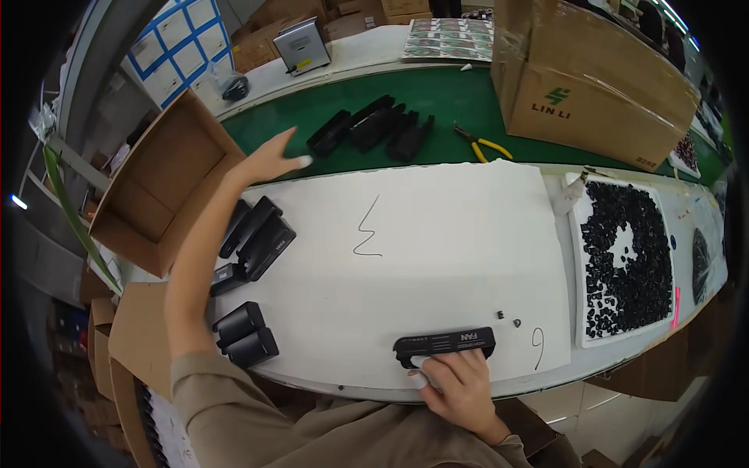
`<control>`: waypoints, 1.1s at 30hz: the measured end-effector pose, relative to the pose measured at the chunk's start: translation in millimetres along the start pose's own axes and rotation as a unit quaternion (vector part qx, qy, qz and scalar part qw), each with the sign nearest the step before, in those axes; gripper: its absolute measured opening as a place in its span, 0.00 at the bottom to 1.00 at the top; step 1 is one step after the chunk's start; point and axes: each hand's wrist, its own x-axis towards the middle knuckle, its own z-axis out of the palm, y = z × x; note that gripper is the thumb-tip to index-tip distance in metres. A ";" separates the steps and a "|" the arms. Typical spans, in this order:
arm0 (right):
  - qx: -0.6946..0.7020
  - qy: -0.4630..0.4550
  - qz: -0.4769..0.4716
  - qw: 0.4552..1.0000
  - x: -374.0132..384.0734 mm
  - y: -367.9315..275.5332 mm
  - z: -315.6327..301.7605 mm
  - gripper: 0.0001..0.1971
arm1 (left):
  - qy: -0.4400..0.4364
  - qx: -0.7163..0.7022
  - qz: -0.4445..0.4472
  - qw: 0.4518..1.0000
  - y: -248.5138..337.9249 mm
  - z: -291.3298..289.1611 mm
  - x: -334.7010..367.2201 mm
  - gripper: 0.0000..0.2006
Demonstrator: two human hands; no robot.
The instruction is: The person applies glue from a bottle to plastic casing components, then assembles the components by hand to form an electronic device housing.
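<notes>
My right hand (pixel 456 382) grips a black oblong plastic housing (pixel 443 343) with pale print, low over the near edge of the white sheet (pixel 421 234). White covers sit on some of its fingertips. Stretched out to the far left, my left hand (pixel 273 159) has its fingers apart and holds nothing. It is just left of several black housings (pixel 367 129) on the green belt. More black housings (pixel 261 238) lie in a group below my left hand, and a pair (pixel 246 335) rests nearer to me. Two small black parts (pixel 508 319) lie to the right of the held housing.
An open cardboard box (pixel 168 187) stands beside my left forearm. On the right, a white tray (pixel 580 312) holds many small black pieces, with a small bottle (pixel 568 196) at its corner. Yellow-handled pliers (pixel 482 144) and a large carton (pixel 593 93) are on the green belt (pixel 269 121).
</notes>
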 end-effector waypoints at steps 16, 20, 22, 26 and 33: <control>-0.004 0.011 0.032 0.999 3.7 -2.2 2.6 0.10 | 0.172 -0.138 -0.028 0.975 81.8 14.8 92.4 0.33; -0.003 0.004 0.038 0.999 3.5 -4.5 1.8 0.10 | 0.141 -0.011 -0.042 0.989 93.0 15.7 95.7 0.36; 0.001 0.001 0.038 0.999 4.4 -4.9 1.4 0.10 | 0.112 0.017 -0.050 0.992 93.3 13.0 100.9 0.37; 0.003 0.008 0.021 1.000 0.7 -1.4 2.2 0.13 | 0.055 -0.040 -0.084 0.994 94.3 2.7 102.6 0.38; 0.004 0.012 0.027 1.000 2.5 -1.8 3.4 0.12 | 0.091 -0.238 -0.091 0.963 84.9 -1.2 92.3 0.45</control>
